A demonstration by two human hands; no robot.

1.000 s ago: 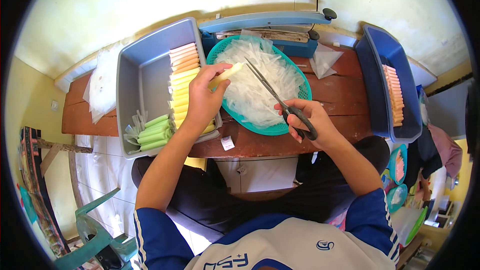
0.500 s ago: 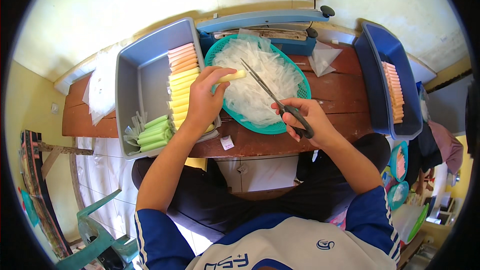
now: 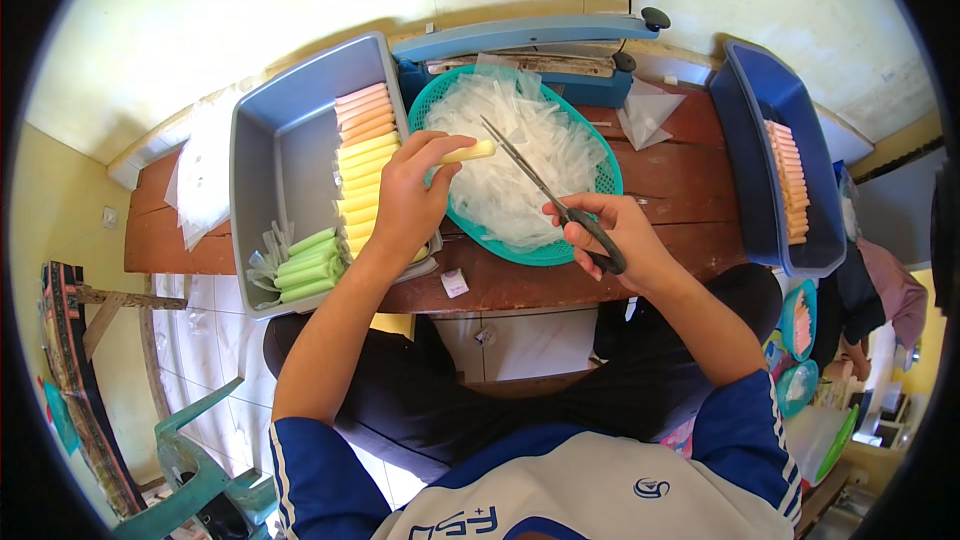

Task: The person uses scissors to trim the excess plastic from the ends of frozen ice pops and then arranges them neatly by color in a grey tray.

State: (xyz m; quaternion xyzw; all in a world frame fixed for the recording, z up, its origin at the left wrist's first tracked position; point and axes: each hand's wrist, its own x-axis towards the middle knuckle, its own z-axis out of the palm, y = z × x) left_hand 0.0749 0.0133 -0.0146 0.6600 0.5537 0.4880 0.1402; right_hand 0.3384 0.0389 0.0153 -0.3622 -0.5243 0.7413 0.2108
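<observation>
A pale yellow stick in clear wrap (image 3: pixel 472 151) is pinched in my left hand (image 3: pixel 412 185), above the left rim of a turquoise basket (image 3: pixel 545 258). My right hand (image 3: pixel 618 240) is closed round the black handles of a pair of scissors (image 3: pixel 540 180). Their blades point up and left and look nearly together, with the tips just right of the stick. Clipped clear plastic pieces (image 3: pixel 525 160) heap up in the basket. Left of it, a grey tub (image 3: pixel 275 140) holds pink, orange and yellow sticks in a row, with green sticks (image 3: pixel 308 265) near its front.
A blue tub (image 3: pixel 765 120) at the right holds pink-orange sticks (image 3: pixel 788 180). A blue bag sealer (image 3: pixel 520 37) stands behind the basket. Plastic sheets (image 3: pixel 203 180) lie at the table's left end, and a small packet (image 3: pixel 454 283) near the front edge. Another person (image 3: pixel 880 300) is at far right.
My hands, the stick and the scissors stay almost where they were. At far right, the other person's hands have shifted slightly.
</observation>
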